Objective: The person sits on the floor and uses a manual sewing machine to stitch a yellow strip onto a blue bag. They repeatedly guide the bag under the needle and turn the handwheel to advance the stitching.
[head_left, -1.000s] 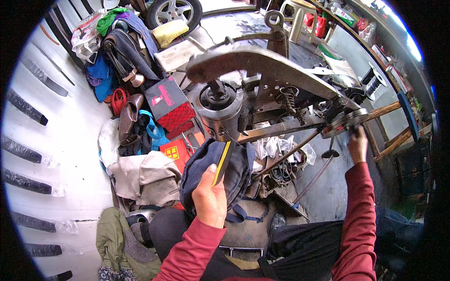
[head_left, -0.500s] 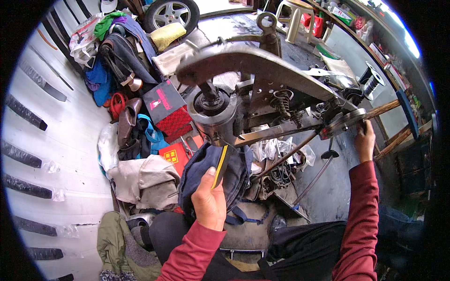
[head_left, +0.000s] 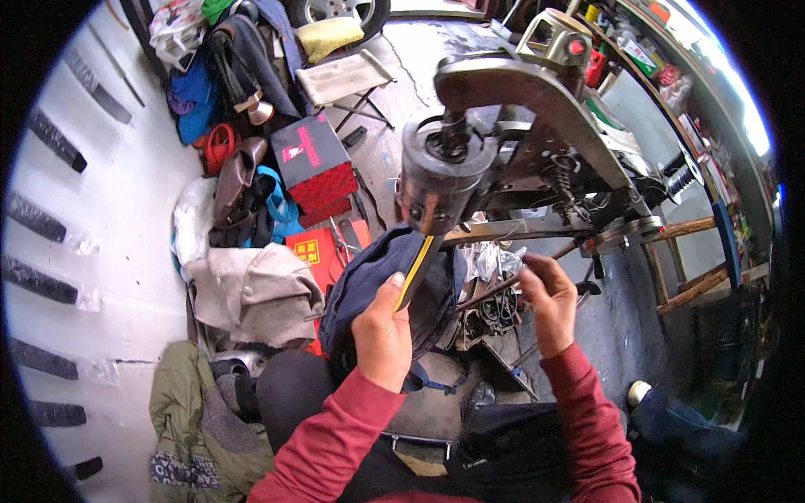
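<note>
A dark metal hand-cranked sewing machine [head_left: 537, 96] stands in front of me, its round head [head_left: 447, 159] over a navy fabric bag [head_left: 356, 277]. My left hand [head_left: 384, 331] is closed on a black strap with a yellow stripe [head_left: 418, 272], thumb on top. The strap's far end runs up under the machine head, which hides it. The bag hangs below, beside and behind that hand. My right hand [head_left: 549, 306] is raised in the air right of the bag, holding nothing, with fingers loosely bent and apart. It is away from the hand wheel [head_left: 622, 235].
At left lie a beige cloth [head_left: 251, 293], a black and red box [head_left: 314, 163] and a red packet [head_left: 306, 251]. A folding stool [head_left: 348, 77] stands behind. Plastic bags and metal parts [head_left: 495, 314] lie under the machine. Crowded shelves [head_left: 671, 92] line the right side.
My right hand has left the hand wheel and moved left toward the bag. My left hand keeps its hold on the strap. The whole view has shifted, with the machine appearing farther right.
</note>
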`<move>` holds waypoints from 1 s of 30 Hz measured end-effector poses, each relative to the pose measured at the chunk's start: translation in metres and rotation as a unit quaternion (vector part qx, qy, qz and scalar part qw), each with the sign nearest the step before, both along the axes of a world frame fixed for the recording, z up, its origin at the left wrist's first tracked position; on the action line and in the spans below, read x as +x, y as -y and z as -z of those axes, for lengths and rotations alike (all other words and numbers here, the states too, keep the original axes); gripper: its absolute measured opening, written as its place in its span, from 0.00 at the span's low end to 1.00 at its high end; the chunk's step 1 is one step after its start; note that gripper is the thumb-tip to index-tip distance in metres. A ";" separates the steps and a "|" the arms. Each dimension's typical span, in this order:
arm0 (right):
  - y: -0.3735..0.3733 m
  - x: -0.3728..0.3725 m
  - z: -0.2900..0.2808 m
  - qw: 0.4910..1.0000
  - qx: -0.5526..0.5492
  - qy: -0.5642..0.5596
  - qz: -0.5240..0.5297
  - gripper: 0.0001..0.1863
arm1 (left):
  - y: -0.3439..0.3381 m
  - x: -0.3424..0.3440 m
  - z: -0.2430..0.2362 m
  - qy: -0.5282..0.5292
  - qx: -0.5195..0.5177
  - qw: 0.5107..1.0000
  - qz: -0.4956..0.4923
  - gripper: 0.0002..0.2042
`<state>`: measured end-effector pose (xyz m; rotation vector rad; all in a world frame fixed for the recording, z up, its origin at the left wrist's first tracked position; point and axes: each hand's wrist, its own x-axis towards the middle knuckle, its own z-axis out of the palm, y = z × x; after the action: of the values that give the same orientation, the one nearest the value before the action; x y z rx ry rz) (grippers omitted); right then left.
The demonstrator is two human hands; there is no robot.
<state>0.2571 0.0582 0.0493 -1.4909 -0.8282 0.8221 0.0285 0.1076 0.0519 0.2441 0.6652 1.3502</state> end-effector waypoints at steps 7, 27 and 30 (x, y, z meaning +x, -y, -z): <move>-0.061 -0.085 -0.048 0.972 0.148 0.181 -0.030 0.15 | 0.001 -0.003 0.001 -0.002 -0.017 0.999 0.043 0.11; 0.033 0.153 -0.020 0.813 -0.266 0.512 0.078 0.22 | -0.001 -0.009 -0.008 0.019 -0.028 0.999 0.030 0.06; 0.028 0.192 0.018 0.776 -0.174 0.606 0.027 0.18 | -0.002 -0.007 -0.006 0.004 -0.048 0.999 0.016 0.05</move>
<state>0.4488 0.0300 0.0308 -2.3763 -1.5942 -0.1968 0.0219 0.1097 0.0580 0.1700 0.7145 1.2848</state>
